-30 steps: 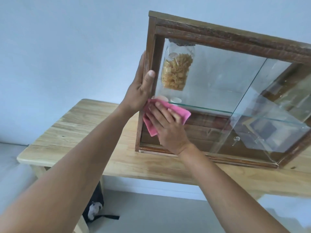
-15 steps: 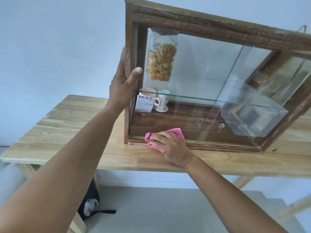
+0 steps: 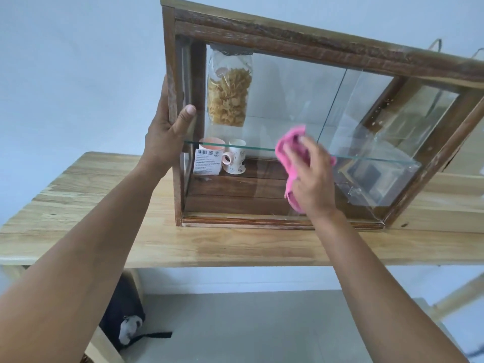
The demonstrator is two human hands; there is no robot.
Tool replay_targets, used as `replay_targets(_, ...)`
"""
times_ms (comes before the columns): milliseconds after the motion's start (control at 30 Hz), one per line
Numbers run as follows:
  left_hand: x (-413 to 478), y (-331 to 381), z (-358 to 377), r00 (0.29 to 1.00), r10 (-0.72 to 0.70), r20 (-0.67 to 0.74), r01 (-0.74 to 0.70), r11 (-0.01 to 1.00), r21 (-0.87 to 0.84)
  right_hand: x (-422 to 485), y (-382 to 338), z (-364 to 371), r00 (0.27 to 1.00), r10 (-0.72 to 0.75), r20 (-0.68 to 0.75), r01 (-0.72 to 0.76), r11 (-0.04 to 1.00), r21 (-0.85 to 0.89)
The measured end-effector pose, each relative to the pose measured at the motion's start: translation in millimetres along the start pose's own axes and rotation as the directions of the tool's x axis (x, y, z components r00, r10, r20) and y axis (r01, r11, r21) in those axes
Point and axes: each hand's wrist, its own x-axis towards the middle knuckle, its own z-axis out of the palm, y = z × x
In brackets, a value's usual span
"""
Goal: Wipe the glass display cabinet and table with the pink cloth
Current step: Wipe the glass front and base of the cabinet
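Note:
A dark wooden display cabinet (image 3: 301, 35) with glass front panes stands on a light wooden table (image 3: 209, 244). My left hand (image 3: 165, 137) grips the cabinet's left upright post, thumb across its front. My right hand (image 3: 311, 176) presses the crumpled pink cloth (image 3: 290, 148) flat against the front glass, near the middle, at the height of the glass shelf (image 3: 235, 147). The cloth sticks out above and to the left of my fingers.
Inside the cabinet a clear bag of yellow snacks (image 3: 229, 95) hangs at the top left. Two mugs (image 3: 233, 158) and a white label card (image 3: 207, 162) sit on the cabinet floor. A dark bag (image 3: 125, 315) lies on the floor under the table.
My right hand has swept the cloth from the cabinet's lower left front, down to its bottom edge, then up and right to mid-glass. My left hand stays on the post.

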Motion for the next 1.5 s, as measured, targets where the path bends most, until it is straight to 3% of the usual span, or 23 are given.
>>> replay_targets(67, 2.0, -2.8, -0.9, 1.000, -0.008, 0.003, 0.008, 1.000, -0.009, 45.0, -6.0, 10.0, 0.990, -0.056, -0.128, 0.042, 0.993, -0.110)
replay_targets(133, 3.0, -5.3, -2.1, 1.000, -0.005, -0.005, 0.005, 1.000, -0.023, 63.1, -27.5, 29.6, 0.990, -0.062, -0.127, 0.033, 0.976, -0.216)
replay_targets(200, 2.8, -5.9, -3.6, 1.000, -0.001, -0.004, 0.001, 1.000, -0.024, 38.7, -50.7, 56.7, 0.981, -0.187, 0.044, 0.192, 0.938, -0.288)
replay_targets(233, 2.5, -6.1, -4.6, 1.000, -0.006, -0.004, 0.006, 1.000, -0.022, 15.2, -55.5, 67.6, 0.936, -0.305, 0.177, 0.346, 0.894, -0.285)
replay_targets(300, 2.7, -5.8, -5.8, 1.000, -0.013, -0.007, 0.013, 1.000, -0.010, -32.8, -43.4, 71.4, 0.773, -0.488, 0.407, 0.598, 0.775, -0.206)
replay_targets(367, 3.5, -6.0, -7.2, 1.000, -0.010, -0.005, 0.010, 1.000, 0.012, -64.4, -11.1, 57.8, 0.686, -0.517, 0.512, 0.678, 0.710, -0.192)
replay_targets(400, 4.0, -6.5, -7.9, 1.000, -0.008, -0.004, 0.009, 1.000, 0.024, -70.9, 5.4, 46.6, 0.695, -0.493, 0.523, 0.670, 0.707, -0.225)
replay_targets(467, 4.8, -8.0, -7.8, 1.000, -0.004, -0.003, 0.004, 0.999, 0.046, -61.2, 31.6, 22.8, 0.795, -0.389, 0.466, 0.572, 0.737, -0.360)
replay_targets(567, 6.1, -10.2, -7.6, 1.000, 0.008, 0.007, -0.008, 0.998, 0.067, 11.4, 21.5, 16.2, 0.989, -0.109, 0.101, 0.145, 0.858, -0.493)
replay_targets(633, 5.9, -11.3, -7.7, 1.000, 0.021, 0.006, -0.021, 0.998, 0.065, 67.2, -17.8, 27.8, 0.994, 0.032, -0.107, -0.070, 0.925, -0.373)
replay_targets(667, 5.5, -11.1, -7.9, 1.000, 0.025, 0.005, -0.025, 0.998, 0.062, 84.0, -38.4, 37.2, 0.992, 0.015, -0.128, -0.058, 0.938, -0.341)
replay_targets(767, 4.1, -8.3, -7.7, 1.000, 0.029, 0.001, -0.029, 0.998, 0.047, 63.3, -82.3, 76.9, 0.955, -0.283, 0.090, 0.296, 0.883, -0.365)
replay_targets(867, 2.9, -6.7, -8.5, 0.999, 0.036, -0.018, -0.034, 0.996, 0.078, -16.8, -74.1, 86.7, 0.747, -0.506, 0.431, 0.650, 0.691, -0.315)
replay_targets(933, 1.9, -5.9, -8.2, 1.000, 0.020, -0.012, -0.019, 0.996, 0.088, -53.6, -43.1, 71.3, 0.646, -0.527, 0.552, 0.737, 0.618, -0.272)
replay_targets(967, 1.5, -5.3, -7.4, 1.000, 0.019, -0.015, -0.017, 0.995, 0.101, -61.5, -26.0, 59.1, 0.648, -0.515, 0.561, 0.735, 0.614, -0.286)
replay_targets(1033, 1.7, -4.6, -6.2, 0.999, 0.029, -0.020, -0.026, 0.990, 0.141, -60.9, 5.7, 36.2, 0.749, -0.452, 0.484, 0.646, 0.658, -0.386)
replay_targets(1100, 2.1, -5.3, -5.8, 0.999, 0.043, -0.014, -0.040, 0.986, 0.162, -34.2, 21.1, 20.8, 0.894, -0.300, 0.333, 0.436, 0.752, -0.494)
replay_targets(1167, 2.3, -6.7, -6.5, 0.999, 0.050, 0.005, -0.051, 0.986, 0.159, 15.8, 7.5, 20.9, 0.990, -0.117, 0.084, 0.143, 0.860, -0.491)
replay_targets(1233, 2.3, -6.7, -6.7, 0.999, 0.045, 0.017, -0.047, 0.988, 0.145, 65.5, -22.9, 31.5, 0.995, -0.023, -0.099, -0.016, 0.928, -0.373)
replay_targets(1267, 1.4, -6.1, -7.0, 0.999, 0.041, 0.016, -0.043, 0.990, 0.134, 80.7, -40.6, 40.9, 0.992, -0.042, -0.121, -0.001, 0.941, -0.339)
replay_targets(1367, -0.3, -5.6, -6.6, 0.998, 0.057, -0.015, -0.055, 0.994, 0.099, 57.8, -75.7, 76.5, 0.934, -0.346, 0.087, 0.353, 0.865, -0.357)
replay_targets(1433, -0.1, -5.3, -6.3, 0.997, 0.078, -0.014, -0.076, 0.990, 0.115, 10.8, -68.9, 80.0, 0.805, -0.510, 0.304, 0.593, 0.722, -0.357)
replay_targets(1500, 0.3, -6.1, -6.3, 0.997, 0.071, -0.014, -0.068, 0.988, 0.140, -28.2, -40.4, 66.4, 0.708, -0.544, 0.450, 0.703, 0.608, -0.370)
